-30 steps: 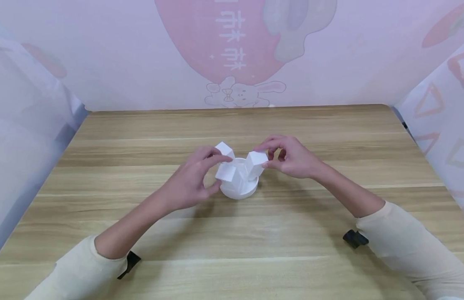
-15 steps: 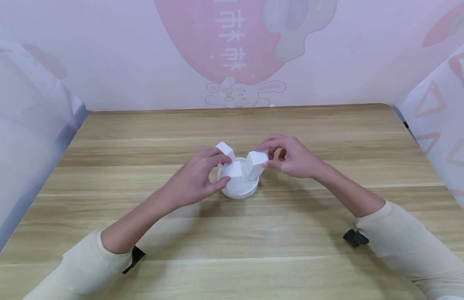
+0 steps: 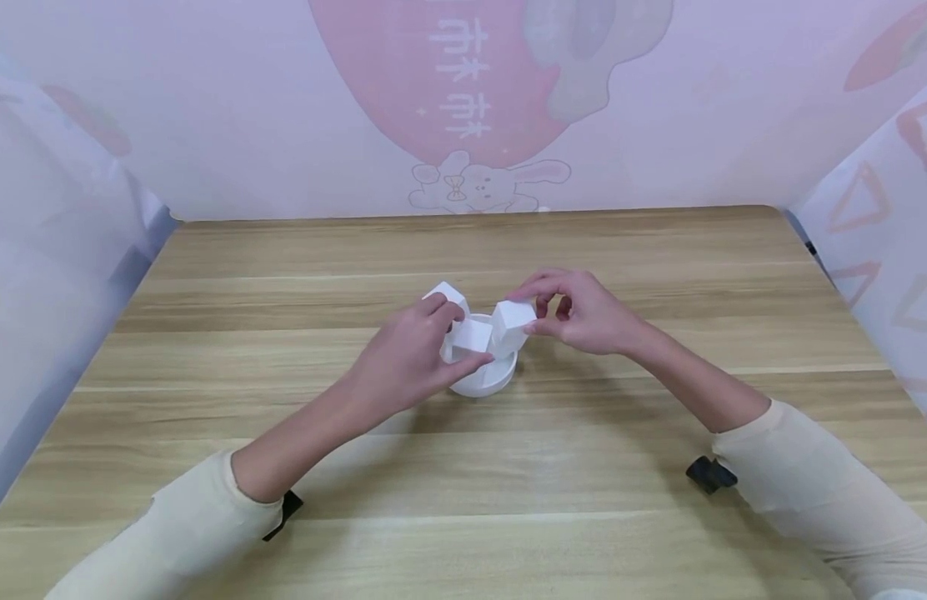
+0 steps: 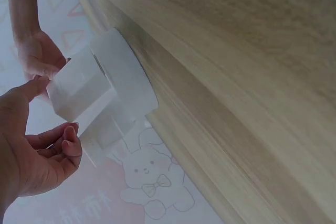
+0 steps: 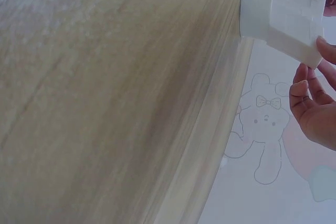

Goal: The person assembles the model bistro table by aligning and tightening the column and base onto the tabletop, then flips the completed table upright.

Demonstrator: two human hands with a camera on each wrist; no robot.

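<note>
A round white dish (image 3: 484, 385) stands near the middle of the table with three white boxes rising from it. My left hand (image 3: 399, 358) pinches the front white box (image 3: 473, 335) between thumb and fingers; in the left wrist view this box (image 4: 79, 85) leans over the dish's rim. On the other side, my right hand (image 3: 587, 318) pinches the right-hand white box (image 3: 512, 321) by its upper part, with thumb and fingertips. A third white box (image 3: 450, 293) sticks up at the back left, partly hidden by my left fingers. The boxes' lower ends are mostly hidden.
The wood-grain table (image 3: 553, 467) spreads around the dish. A pale printed backdrop (image 3: 246, 125) with a cartoon rabbit stands behind its far edge, and white sheets hang at both sides. A black wrist device (image 3: 711, 475) hangs under my right sleeve.
My left hand has moved right, and the front box has shifted right and slightly back with it, closer to the right-hand box. My right hand and its box have stayed almost still.
</note>
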